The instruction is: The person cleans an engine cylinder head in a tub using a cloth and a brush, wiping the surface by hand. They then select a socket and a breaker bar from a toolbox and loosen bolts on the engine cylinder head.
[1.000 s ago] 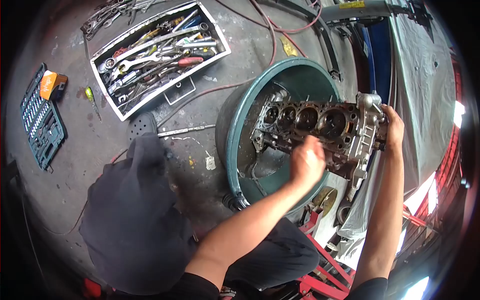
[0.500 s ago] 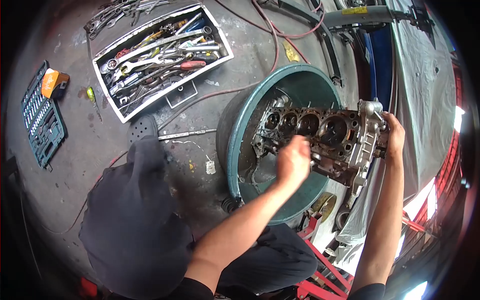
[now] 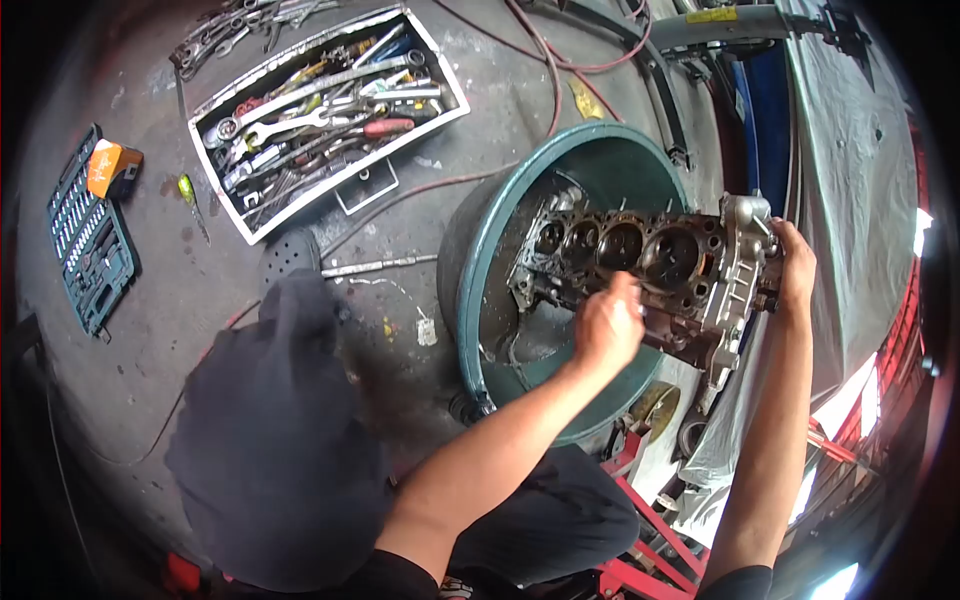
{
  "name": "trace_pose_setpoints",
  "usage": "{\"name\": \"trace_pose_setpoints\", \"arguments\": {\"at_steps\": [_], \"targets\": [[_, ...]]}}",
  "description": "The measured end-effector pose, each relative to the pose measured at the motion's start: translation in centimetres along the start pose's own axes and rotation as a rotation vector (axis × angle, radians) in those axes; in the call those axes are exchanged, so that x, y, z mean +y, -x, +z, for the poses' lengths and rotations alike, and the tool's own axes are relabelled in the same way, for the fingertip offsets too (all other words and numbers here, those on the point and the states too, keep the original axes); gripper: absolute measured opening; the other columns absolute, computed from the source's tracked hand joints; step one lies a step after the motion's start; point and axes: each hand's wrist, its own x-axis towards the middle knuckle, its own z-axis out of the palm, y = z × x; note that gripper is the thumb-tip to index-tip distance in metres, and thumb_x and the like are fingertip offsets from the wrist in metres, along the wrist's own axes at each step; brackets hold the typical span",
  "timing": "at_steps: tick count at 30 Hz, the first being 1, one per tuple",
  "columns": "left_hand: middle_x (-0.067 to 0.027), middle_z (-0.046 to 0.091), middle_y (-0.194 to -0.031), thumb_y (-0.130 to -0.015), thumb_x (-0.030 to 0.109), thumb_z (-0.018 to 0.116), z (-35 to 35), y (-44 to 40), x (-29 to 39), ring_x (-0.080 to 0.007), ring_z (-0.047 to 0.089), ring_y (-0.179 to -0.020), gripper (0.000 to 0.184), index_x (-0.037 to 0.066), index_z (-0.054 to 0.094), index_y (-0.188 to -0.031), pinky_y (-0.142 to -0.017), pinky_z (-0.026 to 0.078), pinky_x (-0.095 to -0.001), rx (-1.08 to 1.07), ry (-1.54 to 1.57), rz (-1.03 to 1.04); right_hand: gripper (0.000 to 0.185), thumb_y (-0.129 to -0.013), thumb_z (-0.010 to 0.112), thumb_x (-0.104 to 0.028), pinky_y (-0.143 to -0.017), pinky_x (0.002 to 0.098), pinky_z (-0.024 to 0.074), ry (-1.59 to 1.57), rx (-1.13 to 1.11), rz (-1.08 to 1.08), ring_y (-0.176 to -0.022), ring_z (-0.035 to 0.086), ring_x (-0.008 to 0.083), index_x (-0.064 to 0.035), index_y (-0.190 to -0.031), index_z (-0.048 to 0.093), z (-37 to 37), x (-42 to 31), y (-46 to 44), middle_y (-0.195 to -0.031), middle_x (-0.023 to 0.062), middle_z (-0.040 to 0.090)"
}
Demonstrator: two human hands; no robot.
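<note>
Four open bores [image 3: 620, 246] in an engine block [image 3: 645, 264] right of frame centre, across a green tub [image 3: 467, 310], probably heavy, rigid, slick, best held by its end casting [image 3: 740, 265]: right hand [image 3: 796, 265] gripping there, left hand [image 3: 609, 325] curled, contents unclear.

The left hand [image 3: 608, 328], blurred, has apparently shifted back rightward along the engine block [image 3: 645, 243].

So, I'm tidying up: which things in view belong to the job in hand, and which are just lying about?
In the job:
engine block
green tub, partly around it

Apparently just lying about:
white toolbox
socket set
orange box
screwdriver
loose wrenches
</note>
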Motion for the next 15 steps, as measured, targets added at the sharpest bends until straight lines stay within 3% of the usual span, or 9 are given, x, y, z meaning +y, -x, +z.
{"name": "trace_pose_setpoints", "arguments": {"at_steps": [3,4,6,9,11,13,14,15], "targets": [[-0.0227,0.062,-0.07,-0.094,0.01,0.051,0.4,0.2,1.0,-0.0436,0.063,-0.067,0.009,0.003,0.054,-0.09,-0.059,0.049,-0.0528,-0.013,-0.117,-0.101,0.039,-0.092,0.056,-0.029,-0.091,0.028,0.0434,-0.065,-0.009,0.038,-0.102,0.061,0.0146,0.0042,-0.111,0.068,0.3,0.0,-0.2,-0.109,0.0075,0.069],[-0.0223,0.063,-0.073,-0.093,0.01,0.052,0.4,1.3,2.1,-0.0435,0.063,-0.068,0.009,0.003,0.055,-0.091,-0.06,0.049,-0.0523,0.003,-0.041,0.015,0.039,-0.092,0.056,-0.029,-0.091,0.028,0.0434,-0.061,-0.012,0.037,-0.102,0.061,0.0146,0.0042,-0.111,0.068,0.5,-0.3,-0.1,-0.109,0.0075,0.069],[-0.0208,0.066,-0.083,-0.093,0.012,0.053,0.7,2.2,3.4,-0.0409,0.065,-0.073,0.011,0.003,0.059,-0.094,-0.064,0.051,-0.0496,0.08,0.072,0.256,0.033,-0.088,0.062,-0.029,-0.082,0.0261,0.0425,-0.136,0.012,0.051,-0.087,0.058,0.012,0.0006,-0.099,0.071,0.6,-0.6,0.5,-0.094,0.0024,0.067],[-0.0203,0.068,-0.087,-0.093,0.012,0.054,0.5,1.4,-0.9,-0.0387,0.067,-0.077,0.013,0.003,0.062,-0.097,-0.068,0.053,-0.0476,0.163,0.038,0.256,0.032,-0.087,0.062,-0.03,-0.079,0.0262,0.0423,-0.077,-0.007,0.005,-0.084,0.057,0.0118,-0.0011,-0.097,0.071,-0.1,0.7,-0.5,-0.091,0.0016,0.066],[-0.0195,0.069,-0.091,-0.093,0.013,0.054,-1.5,-0.1,-2.8,-0.0377,0.068,-0.081,0.015,0.004,0.064,-0.099,-0.071,0.054,-0.0474,-0.124,-0.215,-0.108,0.033,-0.089,0.059,-0.031,-0.078,0.0253,0.0445,-0.09,-0.012,0.089,-0.085,0.06,0.0117,-0.001,-0.1,0.069,0.1,0.2,-0.4,-0.094,0.0025,0.067],[-0.0205,0.069,-0.093,-0.093,0.014,0.055,-2.5,-0.5,-3.0,-0.0384,0.067,-0.085,0.017,0.003,0.064,-0.103,-0.072,0.053,-0.0485,-0.014,-0.205,-0.084,0.03,-0.089,0.06,-0.029,-0.076,0.0253,0.0446,-0.133,0.001,0.056,-0.084,0.06,0.011,-0.0016,-0.096,0.069,0.6,-0.3,0.2,-0.092,0.002,0.067],[-0.0201,0.067,-0.096,-0.09,0.008,0.057,-2.4,-0.6,-2.6,-0.037,0.065,-0.091,0.017,0.001,0.063,-0.104,-0.08,0.051,-0.0463,0.121,-0.108,0.044,0.031,-0.09,0.059,-0.029,-0.078,0.0257,0.0443,-0.126,-0.014,0.045,-0.084,0.059,0.0111,-0.001,-0.097,0.07,0.5,-0.2,0.1,-0.092,0.002,0.067],[-0.0201,0.067,-0.096,-0.09,0.008,0.057,-2.0,-0.5,-2.0,-0.037,0.065,-0.091,0.017,0.001,0.063,-0.104,-0.08,0.051,-0.0463,0.113,-0.104,0.044,0.031,-0.09,0.059,-0.029,-0.078,0.0257,0.0443,-0.121,-0.007,0.05,-0.084,0.059,0.0111,-0.001,-0.097,0.07,0.4,-0.3,0.2,-0.092,0.002,0.067]]}}
